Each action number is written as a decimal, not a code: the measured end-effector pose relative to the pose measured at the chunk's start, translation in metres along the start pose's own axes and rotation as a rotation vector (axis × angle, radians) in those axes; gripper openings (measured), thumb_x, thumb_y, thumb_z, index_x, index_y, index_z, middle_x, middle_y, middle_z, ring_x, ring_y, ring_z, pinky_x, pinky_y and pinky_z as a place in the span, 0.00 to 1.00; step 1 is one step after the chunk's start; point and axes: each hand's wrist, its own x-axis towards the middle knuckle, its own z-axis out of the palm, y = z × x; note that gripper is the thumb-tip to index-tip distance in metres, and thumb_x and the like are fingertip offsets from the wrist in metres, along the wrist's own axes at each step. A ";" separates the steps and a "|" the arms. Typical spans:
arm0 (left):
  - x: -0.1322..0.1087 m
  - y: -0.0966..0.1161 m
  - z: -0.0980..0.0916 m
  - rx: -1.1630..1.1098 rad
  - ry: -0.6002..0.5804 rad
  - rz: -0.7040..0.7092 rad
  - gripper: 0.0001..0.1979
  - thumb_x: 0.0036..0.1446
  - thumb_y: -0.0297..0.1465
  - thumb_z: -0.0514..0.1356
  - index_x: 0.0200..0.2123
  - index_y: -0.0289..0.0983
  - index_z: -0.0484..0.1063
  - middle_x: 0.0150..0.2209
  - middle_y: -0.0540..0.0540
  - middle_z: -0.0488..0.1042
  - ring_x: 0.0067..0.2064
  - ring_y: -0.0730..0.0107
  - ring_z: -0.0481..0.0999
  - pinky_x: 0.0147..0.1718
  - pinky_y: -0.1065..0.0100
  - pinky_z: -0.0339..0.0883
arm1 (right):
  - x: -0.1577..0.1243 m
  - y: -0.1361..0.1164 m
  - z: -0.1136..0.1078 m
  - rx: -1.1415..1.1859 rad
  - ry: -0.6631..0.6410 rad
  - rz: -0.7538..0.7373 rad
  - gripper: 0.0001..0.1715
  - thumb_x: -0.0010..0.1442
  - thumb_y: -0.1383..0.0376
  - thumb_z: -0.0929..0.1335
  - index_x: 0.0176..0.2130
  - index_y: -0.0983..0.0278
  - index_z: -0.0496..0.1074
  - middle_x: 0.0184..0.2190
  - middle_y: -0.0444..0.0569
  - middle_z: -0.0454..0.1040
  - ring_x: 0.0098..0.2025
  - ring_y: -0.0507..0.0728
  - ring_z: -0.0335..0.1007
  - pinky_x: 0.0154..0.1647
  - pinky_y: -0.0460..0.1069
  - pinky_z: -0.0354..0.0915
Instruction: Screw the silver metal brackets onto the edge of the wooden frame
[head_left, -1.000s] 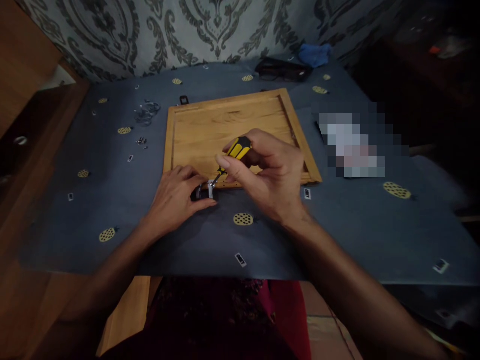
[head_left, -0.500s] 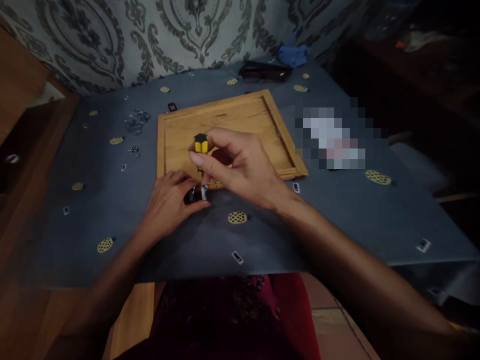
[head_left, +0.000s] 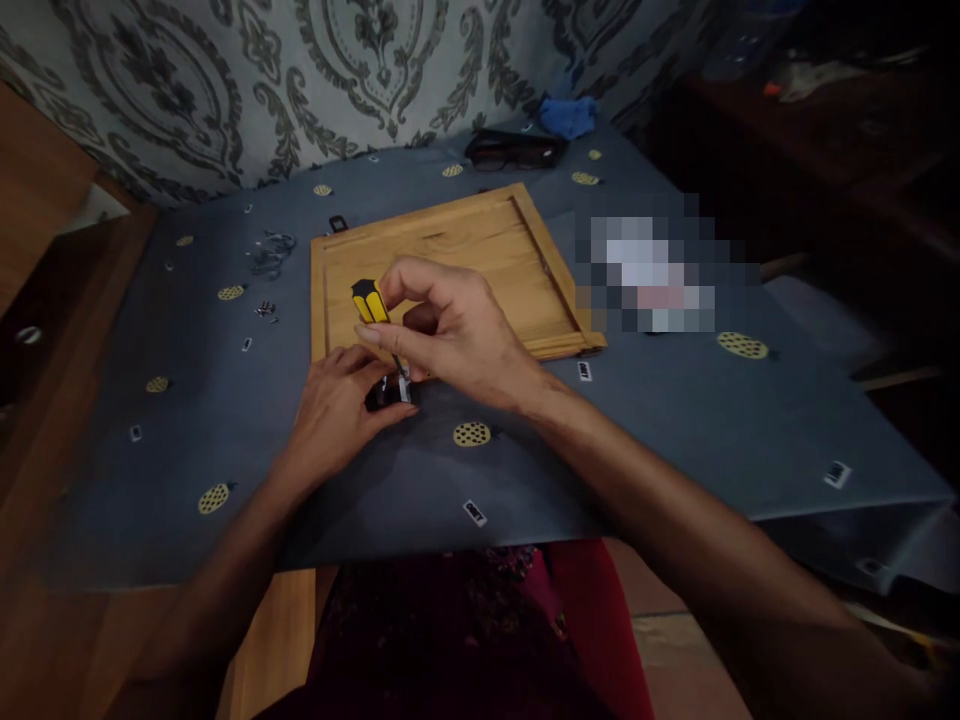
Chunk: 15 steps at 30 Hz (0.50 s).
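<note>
A yellow and black screwdriver is pinched between the thumb and fingers of my right hand. Its handle leans to the left, and the shaft points down to a small black and metallic piece at the near edge of a framed wooden panel. Closed around that piece from the left, my left hand holds it against the edge, thumb below and fingers above. The piece's exact kind is partly hidden by my fingers. The panel lies flat on the table.
Left of the panel, several small screws and a heap of thin metal bits lie on the patterned tablecloth. Glasses in a dark case and a blue cloth are at the back. A blurred-out patch covers something to the right.
The screwdriver has gone from near upright to leaning left, with my right hand shifting slightly left. My left hand keeps its hold. The whole view has shifted a little.
</note>
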 end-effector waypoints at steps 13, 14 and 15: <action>-0.001 -0.002 0.002 -0.016 0.032 -0.001 0.16 0.61 0.43 0.71 0.46 0.40 0.80 0.48 0.44 0.79 0.52 0.50 0.77 0.54 0.50 0.72 | -0.001 0.010 -0.001 0.189 -0.135 -0.103 0.06 0.68 0.67 0.69 0.45 0.66 0.72 0.30 0.37 0.70 0.25 0.43 0.70 0.27 0.39 0.67; -0.001 -0.002 0.002 -0.016 0.036 0.001 0.15 0.61 0.42 0.71 0.46 0.40 0.80 0.49 0.44 0.79 0.52 0.50 0.77 0.54 0.50 0.72 | 0.000 0.009 -0.001 0.190 -0.143 -0.105 0.05 0.68 0.68 0.69 0.45 0.67 0.73 0.29 0.37 0.70 0.25 0.43 0.69 0.27 0.38 0.67; -0.001 -0.001 0.003 -0.014 0.040 0.000 0.15 0.60 0.41 0.71 0.46 0.40 0.80 0.50 0.44 0.79 0.53 0.50 0.77 0.55 0.50 0.71 | 0.002 0.008 0.000 0.183 -0.148 -0.102 0.05 0.67 0.68 0.70 0.43 0.67 0.72 0.30 0.38 0.70 0.25 0.43 0.68 0.26 0.38 0.66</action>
